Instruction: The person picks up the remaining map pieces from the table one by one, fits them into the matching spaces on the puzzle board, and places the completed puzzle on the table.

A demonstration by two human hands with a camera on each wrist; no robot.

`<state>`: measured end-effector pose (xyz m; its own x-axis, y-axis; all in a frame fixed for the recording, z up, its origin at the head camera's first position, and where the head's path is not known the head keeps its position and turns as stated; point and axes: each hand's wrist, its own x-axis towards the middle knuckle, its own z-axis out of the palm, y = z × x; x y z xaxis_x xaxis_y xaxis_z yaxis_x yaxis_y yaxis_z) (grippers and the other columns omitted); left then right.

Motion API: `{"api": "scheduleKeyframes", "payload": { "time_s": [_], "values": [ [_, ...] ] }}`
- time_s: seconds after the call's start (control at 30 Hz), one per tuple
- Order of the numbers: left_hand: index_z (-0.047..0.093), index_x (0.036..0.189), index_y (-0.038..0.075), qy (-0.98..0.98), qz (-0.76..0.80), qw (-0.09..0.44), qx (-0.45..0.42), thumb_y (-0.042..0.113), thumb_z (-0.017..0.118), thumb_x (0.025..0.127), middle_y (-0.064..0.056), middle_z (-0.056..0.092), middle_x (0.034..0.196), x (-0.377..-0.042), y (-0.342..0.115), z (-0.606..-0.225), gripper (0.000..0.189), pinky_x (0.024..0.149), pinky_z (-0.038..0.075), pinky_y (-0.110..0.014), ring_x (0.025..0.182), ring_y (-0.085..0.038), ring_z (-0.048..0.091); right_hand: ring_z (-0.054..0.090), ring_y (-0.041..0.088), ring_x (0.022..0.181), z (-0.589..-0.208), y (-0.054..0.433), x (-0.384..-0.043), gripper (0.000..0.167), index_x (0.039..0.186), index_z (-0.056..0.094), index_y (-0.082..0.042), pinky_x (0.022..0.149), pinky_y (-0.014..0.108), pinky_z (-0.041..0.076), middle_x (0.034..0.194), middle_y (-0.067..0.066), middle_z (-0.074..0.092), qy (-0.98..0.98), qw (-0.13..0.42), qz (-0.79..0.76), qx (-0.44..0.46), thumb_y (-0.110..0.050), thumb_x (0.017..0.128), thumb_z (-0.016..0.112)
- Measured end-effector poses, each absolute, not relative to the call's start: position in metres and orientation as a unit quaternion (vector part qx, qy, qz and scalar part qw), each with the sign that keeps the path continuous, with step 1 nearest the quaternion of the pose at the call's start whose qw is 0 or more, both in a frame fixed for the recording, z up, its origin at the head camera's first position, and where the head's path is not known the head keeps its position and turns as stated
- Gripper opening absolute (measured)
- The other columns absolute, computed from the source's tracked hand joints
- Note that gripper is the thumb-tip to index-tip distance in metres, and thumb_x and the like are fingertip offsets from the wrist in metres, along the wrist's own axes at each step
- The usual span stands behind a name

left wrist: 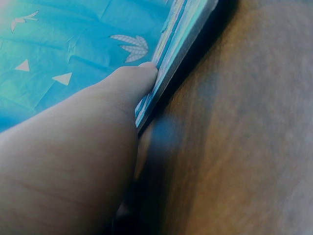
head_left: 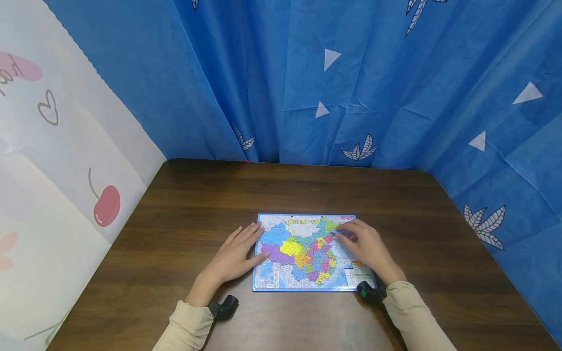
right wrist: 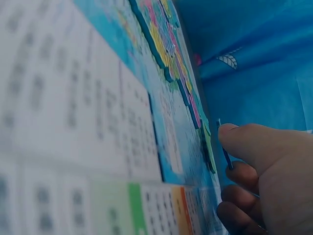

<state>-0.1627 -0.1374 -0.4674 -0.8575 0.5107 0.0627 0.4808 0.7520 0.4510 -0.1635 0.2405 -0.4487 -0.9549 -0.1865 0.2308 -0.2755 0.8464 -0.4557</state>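
Note:
A colourful map puzzle of China, on a flat board with a blue rim, lies on the table. My left hand rests on its left edge, fingers extended along the side; in the left wrist view the thumb touches the board's edge. Over the upper right of the map, my right hand pinches a thin puzzle piece between thumb and fingertips. The piece is seen edge-on in the right wrist view, just off the board's surface, so its shape cannot be told.
The dark brown wooden table surrounds the board. Blue curtain hangs behind and on the right, and a white patterned cloth on the left. Black wrist devices sit on both wrists.

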Motion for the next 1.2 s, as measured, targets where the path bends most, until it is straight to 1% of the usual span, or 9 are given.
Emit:
{"api": "scheduleKeyframes", "payload": {
  "time_s": [0.23,0.47,0.7,1.03,1.2],
  "values": [
    [0.04,0.159,0.012,0.936,0.231,0.031,0.265,0.056,0.059,0.099,-0.008,0.032,0.168,-0.1623,-0.1372,-0.4669,0.077,0.129,0.015,-0.051,0.157,-0.028,0.027,0.063,0.016,0.089,-0.4507,0.2362,-0.1655,0.026,0.118,0.079,-0.02,0.079,0.034,0.058,0.113,0.001,0.07,-0.961,0.073,0.239,0.117,-0.03,0.094,0.079],
    [0.04,0.159,0.011,0.935,0.234,0.03,0.265,0.055,0.06,0.099,-0.009,0.032,0.168,-0.1617,-0.137,-0.4659,0.077,0.129,0.015,-0.051,0.157,-0.028,0.027,0.066,0.018,0.095,-0.4523,0.2347,-0.166,0.026,0.118,0.079,-0.021,0.083,0.04,0.06,0.114,0.002,0.071,-0.962,0.071,0.235,0.12,-0.029,0.093,0.079],
    [0.04,0.159,0.011,0.935,0.233,0.033,0.265,0.055,0.059,0.099,-0.009,0.032,0.168,-0.1616,-0.1372,-0.4656,0.077,0.13,0.015,-0.051,0.157,-0.028,0.026,0.065,0.018,0.093,-0.4532,0.2332,-0.1669,0.027,0.118,0.079,-0.02,0.082,0.038,0.059,0.114,0.002,0.071,-0.963,0.071,0.231,0.117,-0.03,0.094,0.078],
    [0.04,0.159,0.012,0.936,0.233,0.035,0.262,0.057,0.059,0.099,-0.008,0.032,0.168,-0.163,-0.1369,-0.4663,0.077,0.13,0.014,-0.051,0.158,-0.028,0.026,0.064,0.022,0.103,-0.4551,0.2323,-0.1676,0.027,0.117,0.08,-0.019,0.086,0.044,0.059,0.115,0.003,0.071,-0.965,0.08,0.216,0.124,-0.031,0.093,0.079],
    [0.04,0.159,0.012,0.936,0.233,0.035,0.262,0.057,0.059,0.099,-0.008,0.032,0.168,-0.1628,-0.137,-0.4665,0.077,0.13,0.014,-0.051,0.157,-0.028,0.026,0.064,0.021,0.103,-0.4548,0.2317,-0.1669,0.026,0.115,0.081,-0.019,0.087,0.044,0.059,0.114,0.003,0.071,-0.964,0.085,0.214,0.13,-0.032,0.093,0.078]
  ]
}}
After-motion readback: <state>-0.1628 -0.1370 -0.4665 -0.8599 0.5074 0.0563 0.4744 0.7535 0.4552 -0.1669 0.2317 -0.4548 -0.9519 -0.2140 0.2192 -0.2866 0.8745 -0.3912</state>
